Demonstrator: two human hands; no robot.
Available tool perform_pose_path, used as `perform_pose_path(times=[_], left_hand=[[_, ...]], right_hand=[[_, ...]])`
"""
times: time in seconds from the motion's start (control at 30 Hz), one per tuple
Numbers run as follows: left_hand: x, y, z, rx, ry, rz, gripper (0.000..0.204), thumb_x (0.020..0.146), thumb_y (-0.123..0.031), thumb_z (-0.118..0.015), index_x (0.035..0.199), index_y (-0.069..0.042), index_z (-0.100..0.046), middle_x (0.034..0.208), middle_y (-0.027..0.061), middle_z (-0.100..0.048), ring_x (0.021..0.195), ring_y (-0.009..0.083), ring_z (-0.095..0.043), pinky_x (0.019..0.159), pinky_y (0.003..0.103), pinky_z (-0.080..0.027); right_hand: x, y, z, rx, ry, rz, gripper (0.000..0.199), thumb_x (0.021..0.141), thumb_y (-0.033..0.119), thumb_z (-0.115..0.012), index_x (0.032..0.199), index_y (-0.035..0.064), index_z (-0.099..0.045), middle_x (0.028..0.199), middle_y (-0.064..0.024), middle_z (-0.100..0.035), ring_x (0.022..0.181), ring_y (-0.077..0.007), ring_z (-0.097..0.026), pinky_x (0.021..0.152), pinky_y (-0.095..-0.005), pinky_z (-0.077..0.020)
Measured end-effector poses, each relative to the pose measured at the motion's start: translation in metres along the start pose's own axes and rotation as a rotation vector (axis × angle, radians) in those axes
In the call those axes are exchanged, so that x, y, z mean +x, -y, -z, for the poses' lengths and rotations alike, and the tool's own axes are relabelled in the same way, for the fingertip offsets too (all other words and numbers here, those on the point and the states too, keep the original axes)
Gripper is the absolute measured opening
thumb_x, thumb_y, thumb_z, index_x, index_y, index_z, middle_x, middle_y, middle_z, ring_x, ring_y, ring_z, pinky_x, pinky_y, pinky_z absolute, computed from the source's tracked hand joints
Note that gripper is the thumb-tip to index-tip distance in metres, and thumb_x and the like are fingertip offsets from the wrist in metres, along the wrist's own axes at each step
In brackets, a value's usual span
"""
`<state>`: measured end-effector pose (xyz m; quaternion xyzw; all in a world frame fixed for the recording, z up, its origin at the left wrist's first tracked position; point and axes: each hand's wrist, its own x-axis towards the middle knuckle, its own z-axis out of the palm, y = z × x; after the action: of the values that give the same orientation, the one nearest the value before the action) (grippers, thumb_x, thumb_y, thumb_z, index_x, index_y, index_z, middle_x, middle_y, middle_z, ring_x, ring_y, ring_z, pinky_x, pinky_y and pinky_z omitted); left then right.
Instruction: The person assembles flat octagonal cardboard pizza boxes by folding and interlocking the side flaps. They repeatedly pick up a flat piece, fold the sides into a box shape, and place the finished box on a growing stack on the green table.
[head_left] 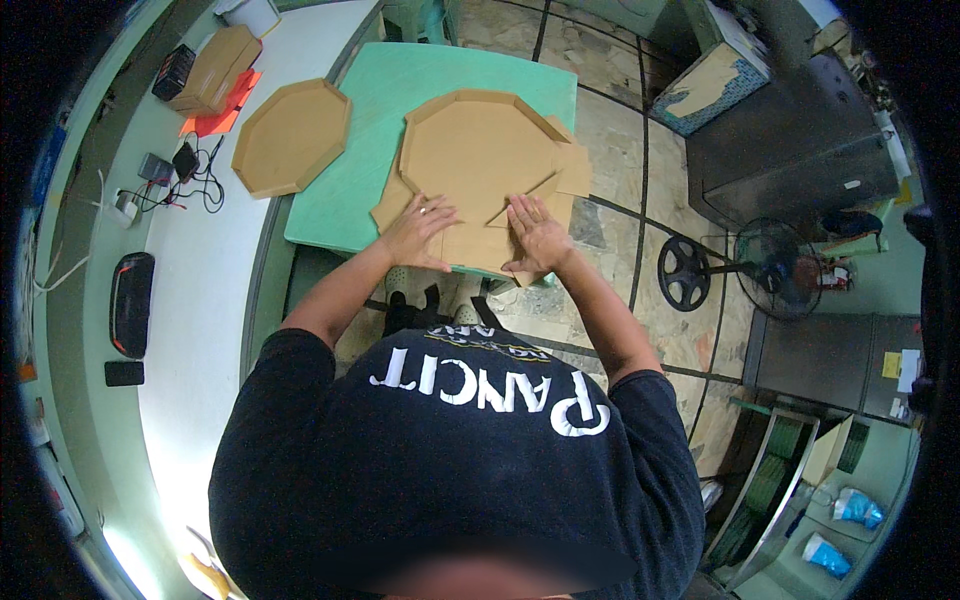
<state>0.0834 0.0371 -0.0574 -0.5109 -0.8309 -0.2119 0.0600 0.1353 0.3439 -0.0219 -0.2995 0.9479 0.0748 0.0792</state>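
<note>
A brown cardboard octagonal box (475, 150), partly folded, lies on the green table (365, 105). Its far and left walls stand up, while loose flaps stick out flat at the right and near sides. My left hand (418, 232) rests on the near left corner of the cardboard, fingers stretched and thumb apart. Over the near right corner lies my right hand (537, 236), its fingers extended beside a slanted folded edge. Both hands press on the cardboard without gripping it. A finished-looking octagonal cardboard tray (292, 138) sits to the left, across the white counter and the green table.
Along the left runs a white counter (190, 300) with a cardboard carton (215, 70), orange paper (222, 112), tangled black cables (205, 185) and a black speaker-like device (131, 305). On the right stand a fan (775, 268) and dark cabinets (800, 150) on the tiled floor (605, 240).
</note>
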Motion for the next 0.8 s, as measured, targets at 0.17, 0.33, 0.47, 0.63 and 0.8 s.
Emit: perform_pose_path(times=[0.17, 0.33, 0.47, 0.63, 0.8], left_hand=[[-0.002, -0.008, 0.001, 0.009, -0.049, 0.080, 0.058, 0.082, -0.051, -0.063, 0.115, -0.004, -0.063, 0.118, 0.0131, -0.061, 0.130, 0.0328, -0.042, 0.111, 0.062, -0.013], [0.018, 0.002, -0.012, -0.042, -0.037, 0.431, 0.032, 0.093, -0.034, -0.053, 0.100, -0.006, -0.068, 0.096, 0.0093, -0.069, 0.114, 0.0324, -0.055, 0.109, 0.061, -0.015], [0.035, 0.001, -0.014, -0.029, -0.063, 0.599, 0.032, 0.094, -0.037, -0.053, 0.100, -0.009, -0.066, 0.085, 0.0114, -0.068, 0.090, 0.0299, -0.063, 0.106, 0.064, -0.016], [0.038, -0.011, -0.005, -0.063, -0.011, 0.646, 0.038, 0.088, -0.043, -0.060, 0.120, -0.022, -0.062, 0.088, 0.0102, -0.068, 0.096, 0.0283, -0.062, 0.104, 0.065, -0.017], [0.029, -0.020, -0.006, 0.195, 0.013, 0.445, 0.047, 0.081, -0.039, -0.068, 0.126, -0.033, -0.059, 0.098, 0.0045, -0.063, 0.112, 0.0240, -0.052, 0.104, 0.068, -0.016]], right_hand=[[0.000, -0.004, -0.005, 0.037, -0.208, 0.062, 0.081, 0.083, 0.056, -0.052, 0.131, -0.0096, -0.044, 0.143, -0.0260, -0.036, 0.136, -0.0386, -0.031, 0.117, -0.0479, -0.0154], [0.021, -0.012, -0.011, 0.322, -0.328, -0.075, 0.040, 0.095, 0.035, -0.044, 0.107, 0.0004, -0.060, 0.108, -0.0180, -0.064, 0.112, -0.0345, -0.054, 0.113, -0.0531, -0.0211], [0.046, -0.006, -0.015, 0.512, -0.272, -0.363, 0.036, 0.095, 0.035, -0.045, 0.098, 0.0032, -0.062, 0.099, -0.0205, -0.066, 0.104, -0.0364, -0.058, 0.110, -0.0548, -0.0226], [0.062, -0.005, -0.017, 0.607, -0.154, -0.512, 0.029, 0.094, 0.032, -0.049, 0.094, 0.0054, -0.060, 0.096, -0.0205, -0.067, 0.101, -0.0377, -0.060, 0.109, -0.0548, -0.0207], [0.060, 0.001, -0.014, 0.489, -0.341, -0.467, 0.022, 0.091, 0.027, -0.054, 0.097, 0.0065, -0.060, 0.092, -0.0167, -0.065, 0.096, -0.0356, -0.060, 0.103, -0.0519, -0.0311]])
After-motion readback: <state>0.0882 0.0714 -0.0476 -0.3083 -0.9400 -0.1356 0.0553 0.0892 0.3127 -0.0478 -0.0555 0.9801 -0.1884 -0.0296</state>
